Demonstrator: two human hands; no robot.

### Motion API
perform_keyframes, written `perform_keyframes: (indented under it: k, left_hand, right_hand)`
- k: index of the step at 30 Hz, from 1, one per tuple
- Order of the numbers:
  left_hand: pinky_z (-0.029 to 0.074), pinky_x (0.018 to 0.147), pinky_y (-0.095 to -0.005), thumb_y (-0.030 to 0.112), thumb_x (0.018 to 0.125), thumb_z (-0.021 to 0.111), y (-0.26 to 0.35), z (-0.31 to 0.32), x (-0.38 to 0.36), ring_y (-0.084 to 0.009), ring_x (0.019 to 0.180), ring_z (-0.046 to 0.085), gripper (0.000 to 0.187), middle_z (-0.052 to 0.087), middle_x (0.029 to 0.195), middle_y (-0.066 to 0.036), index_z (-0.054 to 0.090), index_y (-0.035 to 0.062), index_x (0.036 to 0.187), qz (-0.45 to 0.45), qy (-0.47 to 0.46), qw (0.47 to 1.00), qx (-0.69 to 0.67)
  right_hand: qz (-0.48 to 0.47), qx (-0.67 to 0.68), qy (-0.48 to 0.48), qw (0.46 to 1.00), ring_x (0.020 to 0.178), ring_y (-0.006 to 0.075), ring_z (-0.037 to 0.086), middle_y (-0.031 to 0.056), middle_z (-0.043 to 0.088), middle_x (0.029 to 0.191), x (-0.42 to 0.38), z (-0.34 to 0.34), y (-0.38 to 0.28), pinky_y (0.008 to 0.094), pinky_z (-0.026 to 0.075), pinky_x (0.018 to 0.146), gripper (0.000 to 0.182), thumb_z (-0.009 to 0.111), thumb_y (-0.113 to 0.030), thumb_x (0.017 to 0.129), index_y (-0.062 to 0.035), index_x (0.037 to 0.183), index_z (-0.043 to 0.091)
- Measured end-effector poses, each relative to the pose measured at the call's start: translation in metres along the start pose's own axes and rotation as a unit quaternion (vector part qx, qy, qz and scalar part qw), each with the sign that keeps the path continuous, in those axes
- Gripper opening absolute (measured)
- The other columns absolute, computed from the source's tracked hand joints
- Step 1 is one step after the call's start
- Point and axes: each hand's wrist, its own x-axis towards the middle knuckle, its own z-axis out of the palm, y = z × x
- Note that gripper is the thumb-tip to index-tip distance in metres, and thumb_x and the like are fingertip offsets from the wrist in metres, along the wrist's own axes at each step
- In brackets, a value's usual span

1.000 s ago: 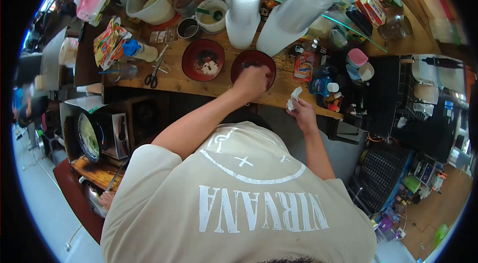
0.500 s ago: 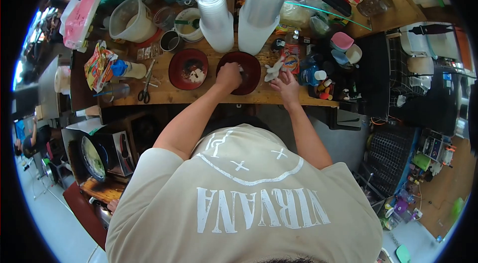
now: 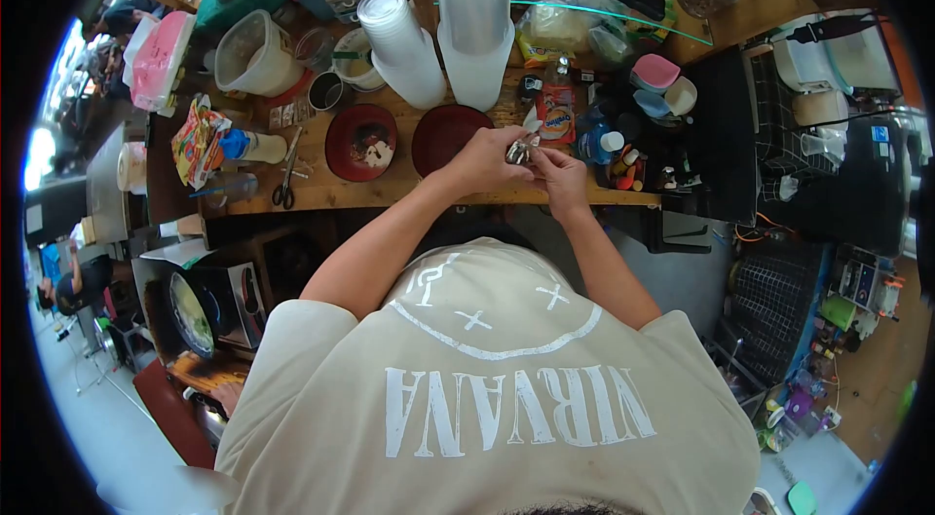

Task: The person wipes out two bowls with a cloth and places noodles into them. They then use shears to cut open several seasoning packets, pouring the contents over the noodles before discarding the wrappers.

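My left hand [image 3: 485, 162] has its fingers closed on a small crumpled silvery item [image 3: 521, 151], at the right of a dark red bowl [image 3: 429, 140]. Pressed against the same item from the right is my right hand [image 3: 562, 179], its fingers pinched together. Nothing can be made out inside that bowl from here, as my left hand and forearm cover part of it. A second dark red bowl [image 3: 341, 156] to the left holds dark and whitish bits. An orange packet [image 3: 557, 115] lies just beyond my right hand.
Stacked clear plastic cups [image 3: 473, 47] stand behind the bowls. Scissors [image 3: 284, 186] and a blue-capped bottle [image 3: 261, 146] are at the left. Small bottles and pink and blue cups [image 3: 654, 73] sit at the right. Another person's hand [image 3: 228, 396] shows at lower left.
My left hand has come out of the right bowl and moved right. My right hand has moved left to meet it, and both now hold the silvery item. The view has shifted slightly.
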Motion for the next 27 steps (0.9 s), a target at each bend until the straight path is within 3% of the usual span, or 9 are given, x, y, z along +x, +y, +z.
perform_keyframes:
  k: [2,4,11,17,20,23,24,25,27]
  left_hand:
    - [0.053,0.07,-0.0327,0.017,0.081,0.079,-0.007,-0.004,-0.007,-0.0179,0.072,0.066,0.037,0.072,0.082,-0.01,0.067,-0.0032,0.109,0.037,0.001,0.997,-0.068]
    - [0.052,0.064,-0.0298,0.016,0.085,0.076,0.004,-0.015,-0.015,-0.0117,0.068,0.062,0.033,0.07,0.078,-0.003,0.067,-0.0046,0.109,-0.073,0.083,0.991,-0.071]
    - [0.049,0.058,-0.0301,0.014,0.091,0.069,0.006,-0.016,-0.009,-0.0113,0.062,0.061,0.019,0.069,0.074,-0.006,0.07,-0.0011,0.103,-0.096,0.033,0.995,-0.02]
    - [0.048,0.06,-0.0323,0.015,0.094,0.066,0.023,-0.02,-0.018,-0.0143,0.063,0.061,0.018,0.067,0.071,-0.011,0.068,-0.0026,0.096,-0.022,0.144,0.989,0.033]
    - [0.049,0.063,-0.0344,0.015,0.094,0.064,0.036,-0.024,-0.026,-0.0211,0.065,0.064,0.017,0.068,0.074,-0.014,0.068,-0.002,0.095,-0.035,0.146,0.989,0.01]
    - [0.05,0.065,-0.037,0.012,0.093,0.063,0.032,-0.032,-0.03,-0.0301,0.068,0.064,0.014,0.069,0.078,-0.017,0.069,-0.0007,0.096,-0.059,0.11,0.99,0.072]
    - [0.05,0.067,-0.0378,0.011,0.092,0.063,0.031,-0.033,-0.032,-0.0332,0.07,0.064,0.013,0.069,0.08,-0.017,0.069,-0.0001,0.095,-0.053,0.075,0.993,0.068]
    - [0.05,0.068,-0.0386,0.01,0.091,0.064,0.029,-0.034,-0.035,-0.0362,0.071,0.064,0.012,0.07,0.081,-0.017,0.069,0.0005,0.095,-0.047,0.039,0.996,0.063]
    - [0.051,0.069,-0.0391,0.01,0.089,0.065,0.022,-0.035,-0.037,-0.0362,0.073,0.065,0.012,0.07,0.08,-0.017,0.069,0.0006,0.095,-0.016,0.007,0.999,0.045]
  right_hand:
    - [0.003,0.005,0.011,1.0,0.072,0.0123,0.07,0.0052,0.073,0.086,0.002,-0.004,0.0,0.0285,0.061,0.065,0.021,0.071,-0.018,0.094,0.0007,0.102,0.073]
    - [-0.012,-0.019,0.012,1.0,0.071,0.0116,0.07,0.0049,0.073,0.086,0.003,-0.008,0.004,0.0279,0.06,0.064,0.02,0.072,-0.018,0.094,0.0001,0.1,0.073]
    - [-0.01,-0.011,-0.058,0.998,0.069,0.0107,0.069,0.0038,0.071,0.085,0.007,0.002,-0.013,0.0272,0.061,0.061,0.017,0.071,-0.015,0.094,0.0001,0.101,0.071]
    - [-0.039,-0.045,-0.097,0.993,0.065,0.0102,0.068,0.0039,0.07,0.085,0.013,0.022,-0.039,0.0263,0.06,0.057,0.016,0.07,-0.014,0.095,0.0006,0.099,0.068]
    - [-0.048,-0.048,-0.105,0.992,0.065,0.0093,0.068,0.0022,0.069,0.081,0.015,0.031,-0.042,0.0254,0.06,0.056,0.017,0.07,-0.016,0.095,0.0003,0.099,0.067]
    - [-0.053,-0.13,-0.105,0.984,0.058,0.01,0.063,0.0043,0.067,0.072,0.013,0.031,-0.053,0.0255,0.053,0.053,0.019,0.07,-0.017,0.095,0.0008,0.091,0.068]
    - [-0.169,-0.283,-0.143,0.933,0.055,0.0119,0.059,0.0062,0.065,0.069,0.013,0.024,-0.059,0.0281,0.049,0.051,0.022,0.07,-0.018,0.094,0.0013,0.087,0.067]
    - [-0.279,-0.422,-0.176,0.845,0.053,0.0139,0.056,0.0081,0.063,0.065,0.014,0.019,-0.062,0.0306,0.044,0.05,0.025,0.07,-0.02,0.094,0.0018,0.082,0.066]
    - [-0.26,-0.431,-0.232,0.833,0.052,0.016,0.05,0.0107,0.059,0.063,0.01,0.016,-0.064,0.0334,0.041,0.05,0.026,0.069,-0.02,0.094,0.002,0.081,0.065]
